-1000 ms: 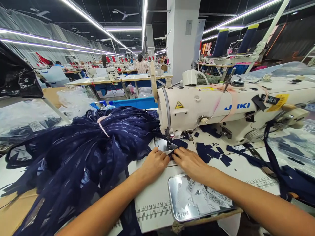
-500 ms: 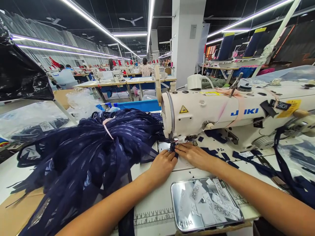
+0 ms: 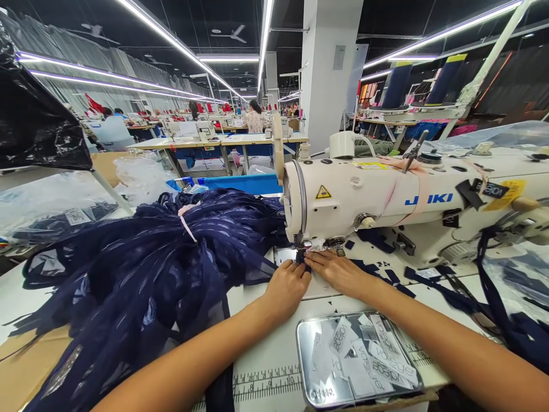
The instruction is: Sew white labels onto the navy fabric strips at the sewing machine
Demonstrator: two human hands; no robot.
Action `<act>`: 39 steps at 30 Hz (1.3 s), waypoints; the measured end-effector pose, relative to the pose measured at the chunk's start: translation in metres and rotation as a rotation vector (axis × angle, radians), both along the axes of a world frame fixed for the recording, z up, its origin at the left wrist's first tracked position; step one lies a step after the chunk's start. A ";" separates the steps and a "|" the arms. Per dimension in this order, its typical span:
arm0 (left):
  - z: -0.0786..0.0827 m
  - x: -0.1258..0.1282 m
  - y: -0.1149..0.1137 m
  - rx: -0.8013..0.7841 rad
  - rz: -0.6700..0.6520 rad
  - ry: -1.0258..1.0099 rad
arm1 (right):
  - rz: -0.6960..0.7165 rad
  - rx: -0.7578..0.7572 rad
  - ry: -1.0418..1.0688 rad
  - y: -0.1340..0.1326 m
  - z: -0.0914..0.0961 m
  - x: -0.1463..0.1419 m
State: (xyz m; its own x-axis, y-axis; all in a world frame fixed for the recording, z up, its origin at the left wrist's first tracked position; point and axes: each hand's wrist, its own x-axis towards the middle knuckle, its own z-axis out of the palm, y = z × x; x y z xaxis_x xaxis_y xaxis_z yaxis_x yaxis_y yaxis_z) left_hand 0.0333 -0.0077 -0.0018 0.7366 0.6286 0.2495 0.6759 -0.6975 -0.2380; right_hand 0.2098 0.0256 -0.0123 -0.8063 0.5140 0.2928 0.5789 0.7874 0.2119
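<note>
A white JUKI sewing machine (image 3: 364, 189) stands in front of me, and both hands are at its needle area. My left hand (image 3: 289, 283) has its fingers curled on a small piece of navy fabric (image 3: 301, 256) under the presser foot. From the other side, my right hand (image 3: 332, 269) presses its fingertips on the same piece, close to the needle. The hands and the foot hide most of this piece. A large bundle of sheer navy strips (image 3: 171, 257), tied with a pale band (image 3: 187, 224), lies to the left of my left hand.
Before my right forearm sits a metal tin (image 3: 309, 372) holding white printed labels (image 3: 364, 355). Navy scraps (image 3: 390, 274) and scissors (image 3: 463, 289) lie at right. A printed ruler (image 3: 266, 383) runs along the table's front. Black plastic (image 3: 38, 120) hangs at left; a person (image 3: 254, 117) sits farther back.
The view has shifted slightly. Both hands stay at the needle with the navy fabric, and my left hand's fingers look a little more curled.
</note>
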 end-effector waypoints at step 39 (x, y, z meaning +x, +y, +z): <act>0.018 -0.046 0.017 -0.065 0.153 -0.361 | 0.033 -0.248 0.203 -0.013 0.019 -0.004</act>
State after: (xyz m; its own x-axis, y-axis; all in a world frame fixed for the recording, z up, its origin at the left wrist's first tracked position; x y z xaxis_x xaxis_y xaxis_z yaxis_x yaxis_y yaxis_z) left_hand -0.0130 0.0090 0.0164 0.5052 0.7475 0.4313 0.8055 -0.5878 0.0752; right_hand 0.2062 0.0126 0.0062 -0.7614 0.5647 0.3184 0.5634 0.8194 -0.1061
